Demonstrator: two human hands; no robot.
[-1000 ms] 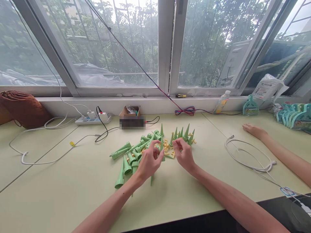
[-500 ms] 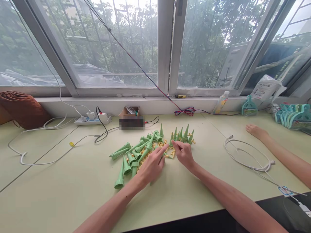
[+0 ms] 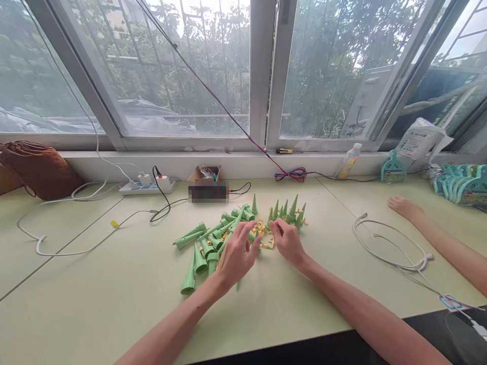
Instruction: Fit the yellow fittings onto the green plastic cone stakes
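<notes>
Left fingers: the left hand's fingers (image 3: 247, 234) are spreading loosely, half curled, over the pile; whether they are gripping anything cannot be told.
Left hand: the left hand (image 3: 236, 256) is hovering low over the table, and a green tip is poking out beneath its palm.
Right fingers: the right hand's fingertips (image 3: 274, 226) are bunching together at the yellow bits; whether they are pinching one is not clear.
Right hand: the right hand (image 3: 288, 242) is lying just beside the left, knuckles up.
Yellow bits: the small yellow plastic pieces (image 3: 261, 227) are lying scattered between the two hands' fingertips.
Lying spikes: the heap of green plastic cone spikes (image 3: 203, 243) is lying on its side, touching the left hand and reaching away to its left.
Standing spikes: the cluster of upright green cones (image 3: 289, 210) is standing just beyond the right hand.
Table: the pale green tabletop (image 3: 114, 294) is carrying all of it.
Cable: a looped white cable (image 3: 388, 253) is lying well to the right.
Other person: a co-worker's hand (image 3: 403, 207) is resting flat past that cable.
Back edge: a white power strip (image 3: 146, 187) and a small cardboard box (image 3: 203, 175) are sitting under the window.
</notes>
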